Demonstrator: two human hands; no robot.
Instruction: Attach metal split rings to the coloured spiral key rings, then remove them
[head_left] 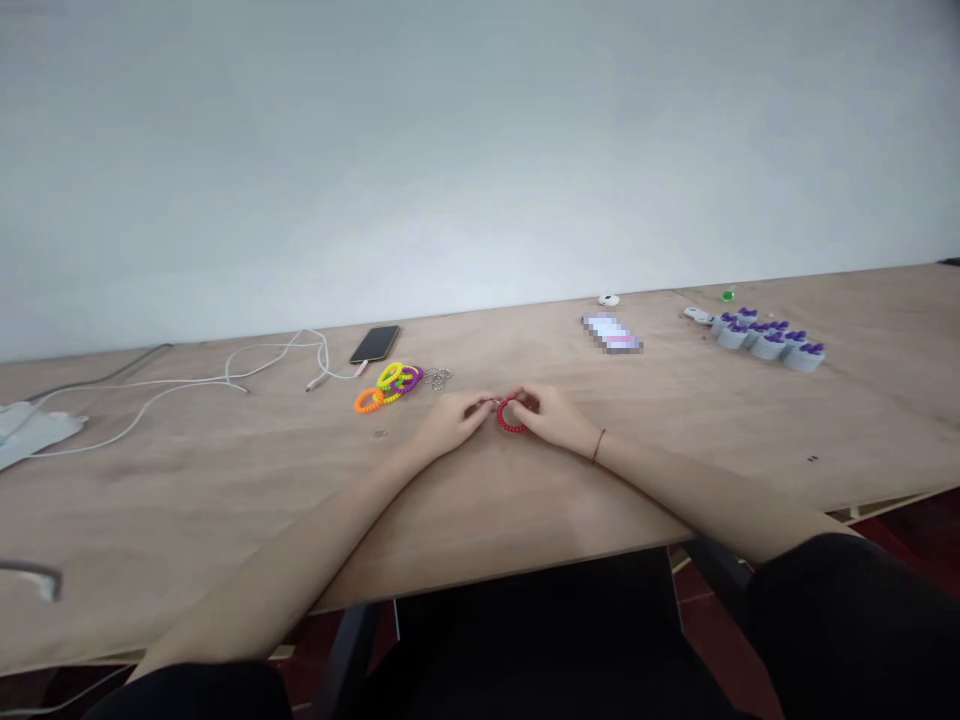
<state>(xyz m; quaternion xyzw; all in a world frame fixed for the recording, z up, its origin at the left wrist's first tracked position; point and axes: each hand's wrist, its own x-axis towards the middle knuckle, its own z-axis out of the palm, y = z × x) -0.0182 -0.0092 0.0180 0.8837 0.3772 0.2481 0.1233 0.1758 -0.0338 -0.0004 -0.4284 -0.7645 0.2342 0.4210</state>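
A red spiral coil ring (511, 421) lies between both hands at the middle of the wooden table (480, 480). My right hand (551, 413) has its fingers curled round the ring's right side. My left hand (459, 415) pinches at the ring's left side, where something small and metallic shows; I cannot make out what it is. A pile of orange, yellow and purple coil rings (390, 385) sits just left of my left hand, with a heap of small metal rings (438, 378) beside it.
A phone (375, 343) with a white cable (247, 375) lies at the back left. Several white cups with purple tops (769, 338) stand at the back right, near a blurred card (612, 333) and a small white disc (608, 300). The table's front edge runs below my forearms.
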